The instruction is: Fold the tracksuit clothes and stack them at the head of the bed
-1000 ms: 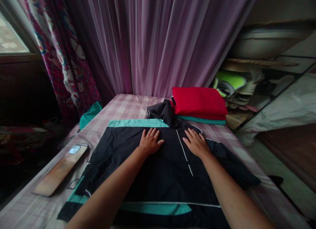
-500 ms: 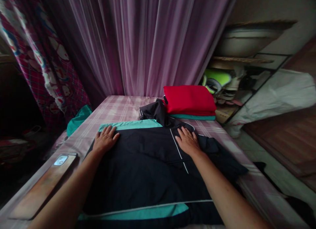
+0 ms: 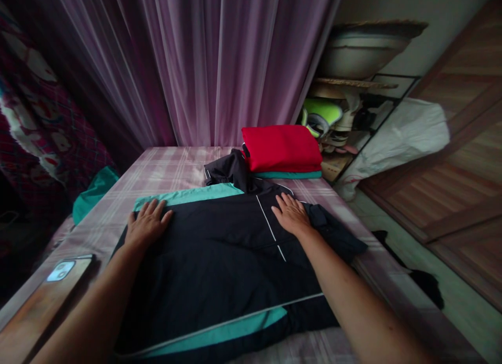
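Observation:
A black jacket (image 3: 212,249) with teal panels and white piping lies spread on the plaid-covered table. Near its left end, my left hand (image 3: 147,223) rests flat on the cloth, fingers apart, close to the teal strip (image 3: 188,194). My right hand (image 3: 291,213) presses flat on the far right part, beside a white piping line, its fingers also spread. Neither hand grips anything. A bunched dark piece of the garment (image 3: 229,168) rises at the far edge, against the folded red clothing (image 3: 282,148).
A phone (image 3: 47,306) lies on the plaid cloth (image 3: 172,162) at the left. Teal fabric (image 3: 94,194) hangs at the left edge. Purple curtains (image 3: 204,66) close off the back. A shelf holding a basin (image 3: 361,53) and a white sack (image 3: 408,136) stand at the right.
My left hand has slid left across the jacket, from its middle to near its left end. My right hand stays on about the same part. The view has turned right.

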`<state>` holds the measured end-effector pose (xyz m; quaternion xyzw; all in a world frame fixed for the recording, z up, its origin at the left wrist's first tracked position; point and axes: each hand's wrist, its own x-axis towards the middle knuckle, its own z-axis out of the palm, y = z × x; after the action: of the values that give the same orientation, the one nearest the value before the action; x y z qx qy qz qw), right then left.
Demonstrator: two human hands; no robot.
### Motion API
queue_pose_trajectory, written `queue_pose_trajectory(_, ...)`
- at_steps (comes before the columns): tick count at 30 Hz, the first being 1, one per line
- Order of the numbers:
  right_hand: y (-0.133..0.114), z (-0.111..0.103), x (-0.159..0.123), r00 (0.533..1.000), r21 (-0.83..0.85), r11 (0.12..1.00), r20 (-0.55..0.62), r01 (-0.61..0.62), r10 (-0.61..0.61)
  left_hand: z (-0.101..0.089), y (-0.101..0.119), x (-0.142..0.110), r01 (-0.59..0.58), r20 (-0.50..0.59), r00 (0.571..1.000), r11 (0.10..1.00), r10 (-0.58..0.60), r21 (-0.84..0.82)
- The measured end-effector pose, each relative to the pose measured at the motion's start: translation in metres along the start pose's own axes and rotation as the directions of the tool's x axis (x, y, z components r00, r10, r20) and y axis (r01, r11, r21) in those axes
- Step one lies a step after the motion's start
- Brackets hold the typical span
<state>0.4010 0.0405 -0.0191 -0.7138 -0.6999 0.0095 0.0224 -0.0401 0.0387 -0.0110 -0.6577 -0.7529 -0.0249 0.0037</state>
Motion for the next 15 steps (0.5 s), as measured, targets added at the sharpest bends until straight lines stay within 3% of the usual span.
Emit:
queue_pose_trajectory(3,-0.015,-0.014,-0.004,0.997,0.011,0.999,0.058,-0.044,0.044,0.007,-0.003,0.005,-0.016,-0.018,1.0,1.0,0.016,-0.011)
queue_pose_trajectory(6,-0.053,-0.036,-0.027,0.994,0.114,0.993,0.106,-0.04,0.028,0.009,-0.004,0.006,-0.035,-0.046,0.998,0.999,0.034,-0.029)
queue_pose_trajectory(9,-0.099,-0.048,-0.072,0.972,0.264,0.938,0.004,0.225,-0.234,0.006,-0.003,0.003,-0.046,-0.07,0.997,0.998,0.043,-0.032)
queue_pose_trajectory(11,-0.12,-0.044,-0.103,0.902,0.324,0.853,-0.005,0.409,-0.431,-0.001,-0.001,0.0,-0.052,-0.077,0.996,0.998,0.05,-0.03)
queue_pose_trajectory(12,-0.126,-0.039,-0.116,0.878,0.331,0.832,0.021,0.445,-0.478,-0.005,0.001,-0.002,-0.064,-0.084,0.995,0.997,0.061,-0.033)
queue_pose_trajectory(15,-0.127,-0.024,-0.133,0.876,0.321,0.846,0.087,0.426,-0.474,-0.023,0.009,-0.011,-0.045,-0.124,0.992,0.998,0.038,-0.053)
